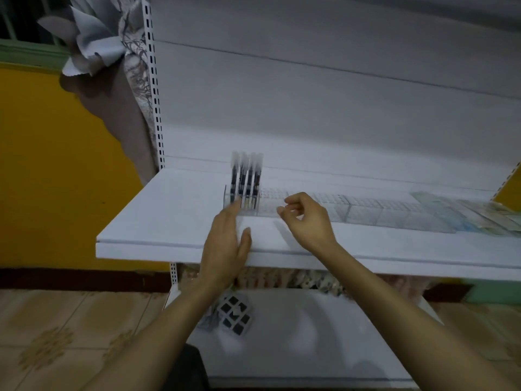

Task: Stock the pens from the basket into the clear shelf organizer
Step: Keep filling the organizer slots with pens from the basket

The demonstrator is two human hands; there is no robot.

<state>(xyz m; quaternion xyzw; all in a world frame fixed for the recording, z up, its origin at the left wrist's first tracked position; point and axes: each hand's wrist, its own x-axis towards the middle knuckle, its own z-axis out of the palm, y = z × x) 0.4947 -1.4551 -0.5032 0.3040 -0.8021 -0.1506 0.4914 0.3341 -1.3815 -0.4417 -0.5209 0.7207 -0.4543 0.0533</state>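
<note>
1. Black-barrelled pens [246,179] with pale caps stand upright, bunched in the left-end compartment of the clear organizer [363,213], which runs rightward along the white shelf [169,218].
2. The left hand [225,244] reaches flat over the shelf edge, fingers straight and together. Its fingertips are at the front wall of that compartment, and blur hides whether they touch it.
3. The right hand [307,218] hovers just beside it, over the organizer's front, fingers loosely curled with nothing seen in them.
4. On the lower shelf [310,334] lies a black-and-white puzzle cube [235,314].
5. A patterned curtain [121,88] and a yellow wall [42,165] lie to the left.
</note>
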